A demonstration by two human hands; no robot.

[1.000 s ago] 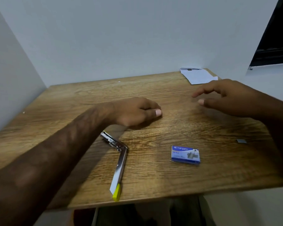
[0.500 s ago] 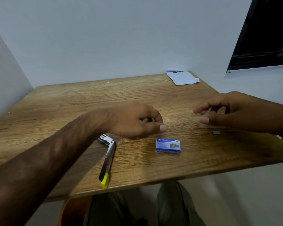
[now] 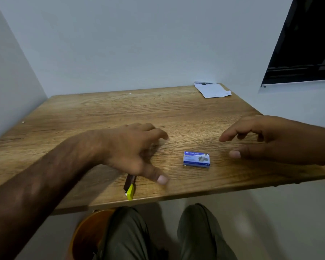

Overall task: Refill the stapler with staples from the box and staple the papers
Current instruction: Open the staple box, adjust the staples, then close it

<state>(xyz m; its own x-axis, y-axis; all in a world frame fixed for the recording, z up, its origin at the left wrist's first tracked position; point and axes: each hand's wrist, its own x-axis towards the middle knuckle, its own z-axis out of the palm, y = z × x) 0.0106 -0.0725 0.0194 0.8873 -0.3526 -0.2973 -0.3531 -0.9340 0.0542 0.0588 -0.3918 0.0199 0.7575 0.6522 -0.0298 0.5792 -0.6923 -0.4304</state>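
A wooden bench (image 3: pixel 101 113) fills a white corner. Near its front edge, the stapler (image 3: pixel 129 190) lies half hidden under the left hand (image 3: pixel 131 149), whose grip is spread and empty. At centre lies the box (image 3: pixel 196 159), shut; the right hand (image 3: pixel 270 141), also spread, hovers beside it. Papers (image 3: pixel 212 90) lie upper right. Refilling seems not begun; next, open the box.

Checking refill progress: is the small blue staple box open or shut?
Shut. The small blue cardboard staple box lies flat on the wooden table, printed top intact, no flap raised, no staples showing; neither hand touches it.
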